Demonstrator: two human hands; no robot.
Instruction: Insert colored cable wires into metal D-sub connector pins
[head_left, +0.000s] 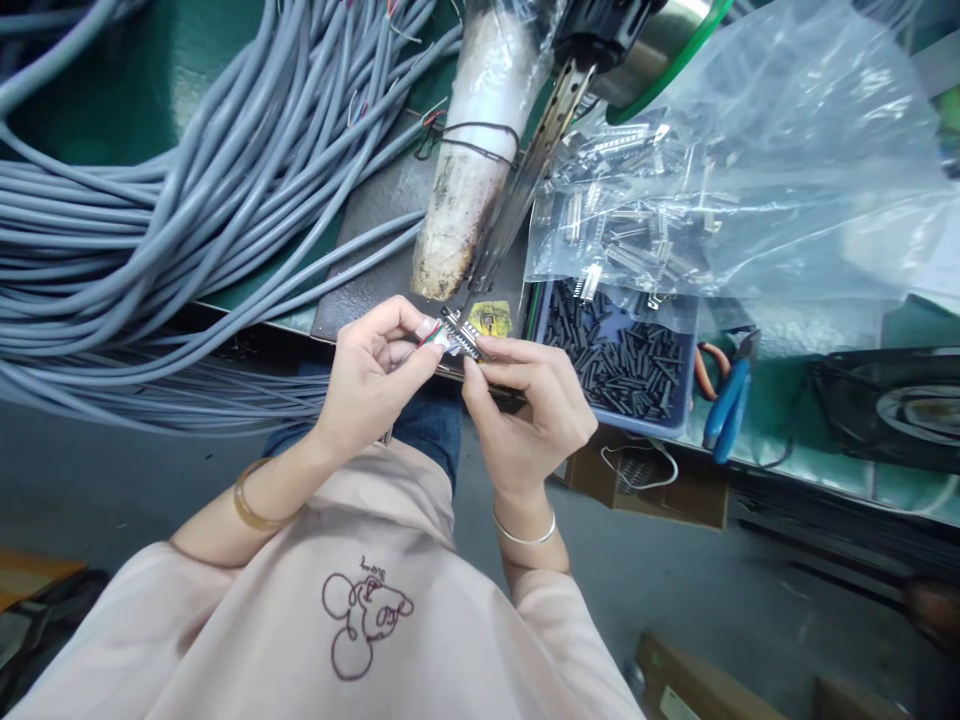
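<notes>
The small silver multi-pin connector (466,342) sits between the hands, its end clamped by the right hand's (529,400) fingertips; the left hand (375,370) pinches thin red-and-green wires (430,336) beside it.

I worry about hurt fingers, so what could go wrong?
The perforated silver metal tool, maybe a soldering iron, ends near the left hand and right hand; if hot, it might burn them. The blue plastic tray of small black pieces sits at the edge of the green table, so a bump could spill them.
</notes>
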